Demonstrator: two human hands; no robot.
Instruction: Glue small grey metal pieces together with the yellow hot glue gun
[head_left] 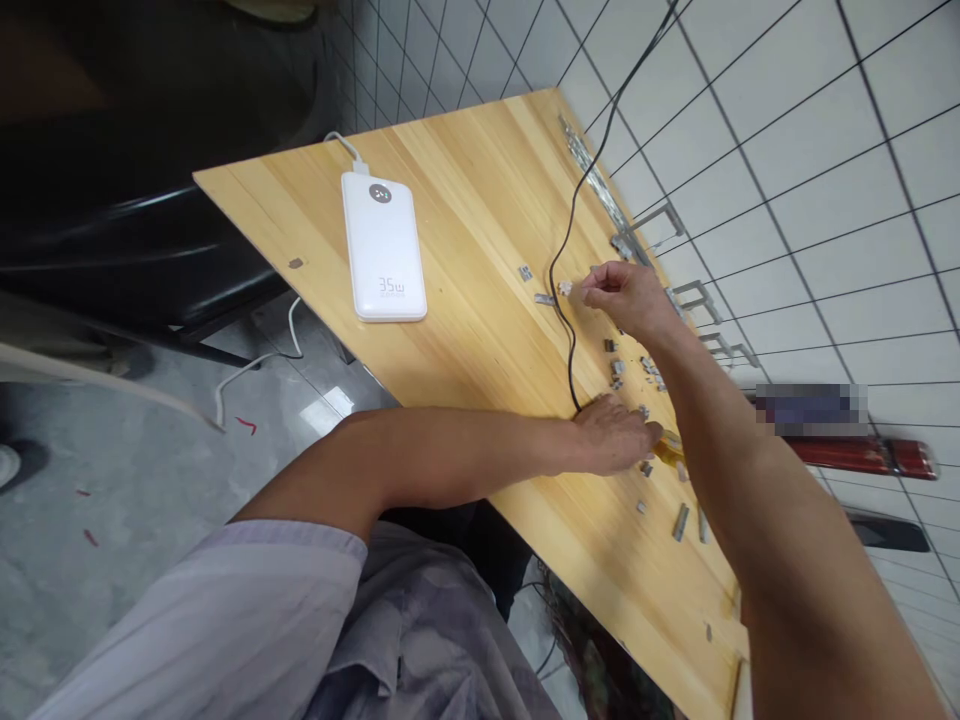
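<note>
My left hand lies low over the wooden table, its fingers curled together beside a yellow object; what they grip is hidden. A black cable runs down to this hand. Farther up the table, my right hand is closed in a pinch, and anything between its fingertips is too small to make out. Just left of those fingertips are a small pale piece and a grey metal piece. Several small metal pieces lie between the two hands.
A white power bank with a white cable rests on the table's left part. Long metal strips lie along the tiled wall. Flat metal bars are nearer me. A red object is at the right.
</note>
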